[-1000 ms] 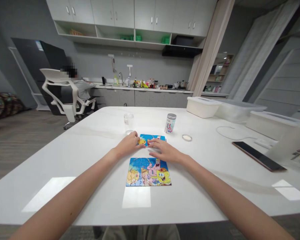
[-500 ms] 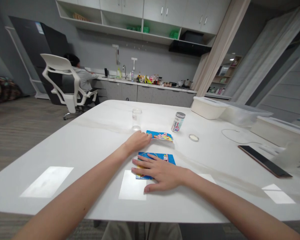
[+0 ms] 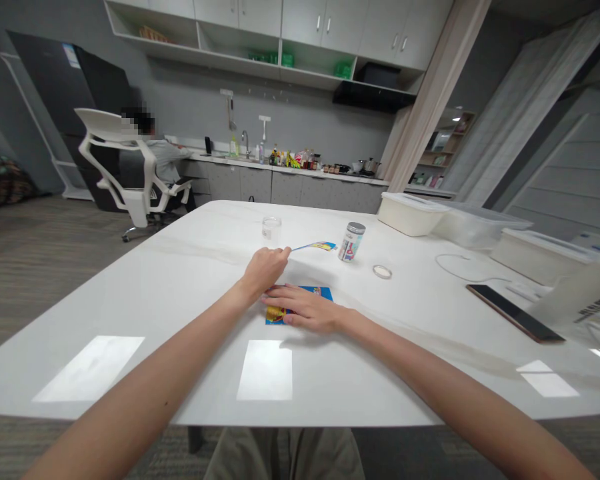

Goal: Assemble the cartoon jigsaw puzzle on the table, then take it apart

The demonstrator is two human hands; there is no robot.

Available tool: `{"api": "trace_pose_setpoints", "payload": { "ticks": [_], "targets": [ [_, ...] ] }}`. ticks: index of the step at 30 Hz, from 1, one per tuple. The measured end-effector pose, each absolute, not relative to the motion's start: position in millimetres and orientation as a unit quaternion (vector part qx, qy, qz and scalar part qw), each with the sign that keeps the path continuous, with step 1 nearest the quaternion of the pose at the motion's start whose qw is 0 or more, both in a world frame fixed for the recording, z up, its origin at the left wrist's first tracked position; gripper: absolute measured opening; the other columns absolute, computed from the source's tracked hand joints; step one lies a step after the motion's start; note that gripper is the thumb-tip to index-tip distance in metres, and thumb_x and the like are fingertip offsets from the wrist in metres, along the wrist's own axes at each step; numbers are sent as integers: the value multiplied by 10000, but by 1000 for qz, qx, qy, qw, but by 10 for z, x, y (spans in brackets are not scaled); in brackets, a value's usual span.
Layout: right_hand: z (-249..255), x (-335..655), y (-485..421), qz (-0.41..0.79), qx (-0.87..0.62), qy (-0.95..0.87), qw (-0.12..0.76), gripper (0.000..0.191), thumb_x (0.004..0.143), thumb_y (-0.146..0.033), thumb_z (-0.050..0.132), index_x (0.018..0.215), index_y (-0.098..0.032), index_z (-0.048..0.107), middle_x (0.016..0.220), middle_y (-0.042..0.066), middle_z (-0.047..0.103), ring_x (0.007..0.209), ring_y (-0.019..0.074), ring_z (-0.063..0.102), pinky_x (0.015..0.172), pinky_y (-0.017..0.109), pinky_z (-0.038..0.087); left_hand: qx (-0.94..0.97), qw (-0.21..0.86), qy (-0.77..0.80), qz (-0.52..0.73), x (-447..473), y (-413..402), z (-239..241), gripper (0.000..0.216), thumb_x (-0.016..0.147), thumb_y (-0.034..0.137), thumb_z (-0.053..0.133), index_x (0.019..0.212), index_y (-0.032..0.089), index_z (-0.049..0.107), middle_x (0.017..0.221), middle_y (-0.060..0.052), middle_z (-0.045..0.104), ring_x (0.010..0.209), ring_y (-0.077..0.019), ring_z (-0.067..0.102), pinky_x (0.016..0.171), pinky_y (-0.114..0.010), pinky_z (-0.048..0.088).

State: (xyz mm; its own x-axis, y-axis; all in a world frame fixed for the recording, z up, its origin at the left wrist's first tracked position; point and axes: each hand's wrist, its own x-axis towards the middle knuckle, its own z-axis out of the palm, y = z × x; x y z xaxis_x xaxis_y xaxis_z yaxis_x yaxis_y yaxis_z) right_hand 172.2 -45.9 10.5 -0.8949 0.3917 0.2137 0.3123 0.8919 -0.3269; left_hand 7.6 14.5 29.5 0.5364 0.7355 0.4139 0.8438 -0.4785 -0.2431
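My left hand point(image 3: 266, 272) is closed on one end of a thin printed card point(image 3: 325, 246), blue with a colourful cartoon picture. It holds the card raised off the table, seen nearly edge-on. My right hand point(image 3: 307, 309) lies flat, fingers stretched, over a second blue cartoon card point(image 3: 275, 317) on the white table point(image 3: 190, 360), covering much of its picture. Beyond the raised card stands a clear jar point(image 3: 271, 230), open at the top. To the right are an upright printed canister point(image 3: 351, 242) with a silvery lid and a round lid point(image 3: 382, 272) lying flat.
Storage boxes point(image 3: 413, 217) line the table's right side, with a white cable point(image 3: 460, 277) and a dark flat device point(image 3: 513, 313) before them. Behind the table, a person point(image 3: 163, 160) sits in a white chair point(image 3: 140, 200) by the kitchen counter point(image 3: 290, 175).
My left hand has lifted and tilted its card, so less of the picture shows. The right hand and the card under it have slid away from me, toward the left hand.
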Motion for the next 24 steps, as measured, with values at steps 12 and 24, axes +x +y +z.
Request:
{"api": "trace_pose_setpoints", "payload": {
  "ticks": [12, 24],
  "targets": [
    [176, 2088, -237, 248, -466, -706, 472, 218, 834, -319, 470, 929, -199, 626, 1023, 88, 673, 953, 230, 624, 871, 392, 484, -831, 224, -370, -351, -204, 153, 431, 410, 992, 120, 286, 1292, 138, 565, 1356, -137, 583, 1245, -214, 552, 1012, -370, 458],
    [192, 2270, -82, 403, -407, -602, 556, 356, 641, -453, 798, 861, -191, 699, 961, 47, 719, 925, 229, 642, 878, 367, 484, -841, 311, -130, -424, -143, 130, 463, 230, 963, 115, 452, 1125, 174, 602, 1334, -121, 601, 1339, -227, 453, 1046, -405, 484]
  ]
}}
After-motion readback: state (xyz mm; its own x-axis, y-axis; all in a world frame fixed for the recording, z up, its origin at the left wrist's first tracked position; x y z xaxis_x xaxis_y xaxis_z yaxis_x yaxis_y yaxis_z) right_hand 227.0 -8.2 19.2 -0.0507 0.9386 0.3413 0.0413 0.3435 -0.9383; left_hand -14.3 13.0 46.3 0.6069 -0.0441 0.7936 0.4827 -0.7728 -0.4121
